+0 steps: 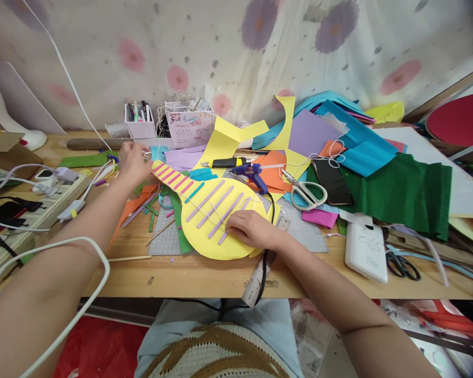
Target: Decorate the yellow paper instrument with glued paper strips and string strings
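A yellow lute-shaped paper cutout [199, 236] lies on the table with its neck pointing up and left. Pink strips cross the neck, and purple strips and a teal one lie over the rounded body. Thin white string [216, 212] runs loosely across the body. At the neck's far end my left hand [133, 161] is closed, its fingertips pinching white string. My right hand [253, 230] rests on the lower body, fingers curled down and pressed together by the string; what lies beneath them is hidden. A blue glue gun [256, 177] touches the cutout's upper edge.
White-handled scissors [309, 194] and a black phone [331, 181] lie right of the cutout. Coloured paper [398, 191] piles up behind. A power strip [63, 202] with cables stands left. A white power bank [366, 252] and black scissors [402, 265] lie front right.
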Motion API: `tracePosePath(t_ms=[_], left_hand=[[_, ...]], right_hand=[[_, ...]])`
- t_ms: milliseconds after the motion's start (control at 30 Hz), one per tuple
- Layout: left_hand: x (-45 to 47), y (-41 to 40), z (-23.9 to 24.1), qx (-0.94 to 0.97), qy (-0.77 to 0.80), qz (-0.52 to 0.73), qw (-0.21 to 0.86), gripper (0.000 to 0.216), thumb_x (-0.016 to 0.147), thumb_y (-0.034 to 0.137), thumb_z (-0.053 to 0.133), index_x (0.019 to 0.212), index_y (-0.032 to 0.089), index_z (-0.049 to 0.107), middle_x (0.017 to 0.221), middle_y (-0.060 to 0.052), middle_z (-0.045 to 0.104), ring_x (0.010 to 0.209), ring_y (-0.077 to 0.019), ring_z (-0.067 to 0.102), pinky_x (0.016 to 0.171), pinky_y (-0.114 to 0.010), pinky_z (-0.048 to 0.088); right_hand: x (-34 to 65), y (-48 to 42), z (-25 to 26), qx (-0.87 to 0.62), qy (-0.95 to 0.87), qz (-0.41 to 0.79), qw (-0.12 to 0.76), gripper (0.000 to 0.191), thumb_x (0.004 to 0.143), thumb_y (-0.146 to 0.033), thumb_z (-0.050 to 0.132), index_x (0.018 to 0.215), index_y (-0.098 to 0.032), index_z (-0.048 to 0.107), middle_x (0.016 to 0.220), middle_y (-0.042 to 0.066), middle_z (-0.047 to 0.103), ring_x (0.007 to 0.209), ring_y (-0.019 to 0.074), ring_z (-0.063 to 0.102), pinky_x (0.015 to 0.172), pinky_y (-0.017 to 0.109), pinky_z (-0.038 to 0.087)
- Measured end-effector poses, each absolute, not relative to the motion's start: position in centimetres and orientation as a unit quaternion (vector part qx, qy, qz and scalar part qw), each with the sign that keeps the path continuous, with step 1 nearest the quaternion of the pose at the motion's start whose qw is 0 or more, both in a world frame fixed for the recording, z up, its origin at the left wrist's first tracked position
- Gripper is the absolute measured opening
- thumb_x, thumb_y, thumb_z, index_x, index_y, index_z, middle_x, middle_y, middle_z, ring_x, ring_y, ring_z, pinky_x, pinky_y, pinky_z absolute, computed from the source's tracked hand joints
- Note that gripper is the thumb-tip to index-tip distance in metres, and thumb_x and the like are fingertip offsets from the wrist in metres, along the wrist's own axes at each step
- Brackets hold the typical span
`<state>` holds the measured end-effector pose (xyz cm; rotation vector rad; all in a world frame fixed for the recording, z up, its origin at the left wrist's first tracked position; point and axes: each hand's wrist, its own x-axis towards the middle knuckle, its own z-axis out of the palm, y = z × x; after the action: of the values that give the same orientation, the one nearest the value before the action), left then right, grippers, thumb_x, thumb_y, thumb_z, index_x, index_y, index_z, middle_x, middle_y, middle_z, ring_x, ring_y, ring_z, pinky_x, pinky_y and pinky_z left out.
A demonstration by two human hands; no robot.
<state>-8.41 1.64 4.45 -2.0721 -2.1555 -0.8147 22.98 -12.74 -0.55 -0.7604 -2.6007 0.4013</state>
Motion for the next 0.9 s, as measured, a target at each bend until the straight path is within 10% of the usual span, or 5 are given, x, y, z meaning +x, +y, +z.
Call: tracePosePath(t_ms=[300,900], left_hand=[[3.2,-9.9,4.4,-0.893,-0.407,0.01,-0.19,0.026,0.076,0.039,0.052,0.061,0.019,0.059,0.062,0.0,0.06,0.06,-0.0134,0.052,0.054,-0.025,0.03],[5.1,-14.4,4.0,-0.806,-0.56,-0.025,-0.189,0.018,0.072,0.036,0.054,0.073,0.022,0.066,0.077,-0.002,0.069,0.072,-0.0207,0.061,0.061,-0.029,0.036]], right_hand=[[23.0,-12.8,-0.8,-0.282,-0.929,0.12,0.206,0.017,0.091,-0.02,0.039,0.084,-0.016,0.055,0.077,0.006,0.061,0.071,0.0151,0.055,0.065,0.026,0.039],[23.7,-12.9,-0.6,-0.299,-0.915,0.122,0.241,0.016,0.085,-0.013,0.044,0.089,-0.016,0.059,0.084,0.006,0.066,0.077,0.0157,0.059,0.068,0.026,0.041]])
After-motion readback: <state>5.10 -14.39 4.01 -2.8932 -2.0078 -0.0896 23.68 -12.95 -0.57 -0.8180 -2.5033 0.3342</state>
